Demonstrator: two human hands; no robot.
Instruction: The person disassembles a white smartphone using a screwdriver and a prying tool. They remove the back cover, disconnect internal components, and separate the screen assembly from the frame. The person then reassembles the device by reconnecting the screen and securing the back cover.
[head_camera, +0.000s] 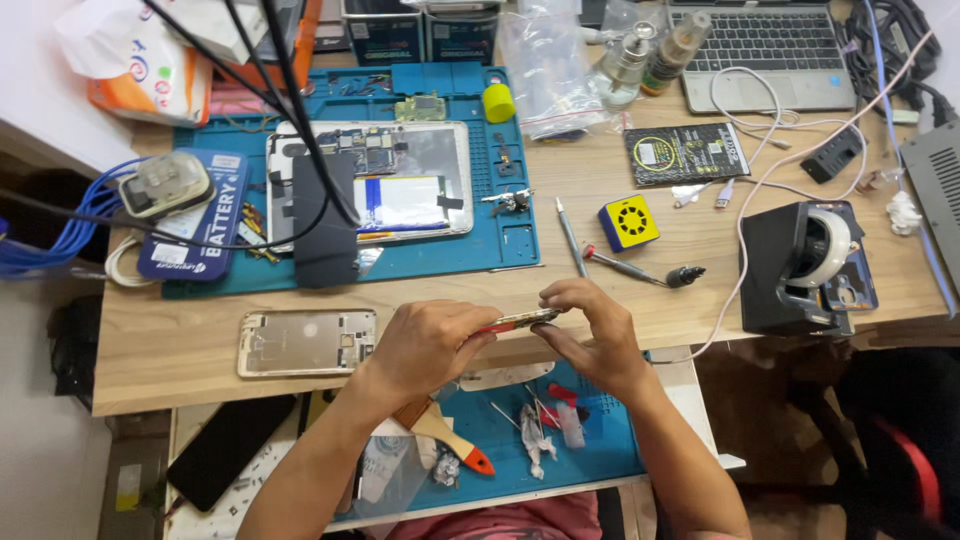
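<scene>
Both hands hold a thin phone part (522, 321) edge-on above the desk's front edge. The left hand (425, 340) pinches its left end; the right hand (590, 330) curls around its right end, fingertips on top. Doing this well probably calls for light, even pressure, so the part, spanning the two grips, does not bend.

- wooden worktop (640, 300), light grain
- blue mat (520, 245) at back left
- phone frame (306, 343) near the front edge
- yellow block (629, 222) mid right, just beside a screwdriver (640, 271)
- black tape dispenser (800, 268) at right
- laptop (765, 50) at the back edge
- black card (686, 153) before the laptop
</scene>
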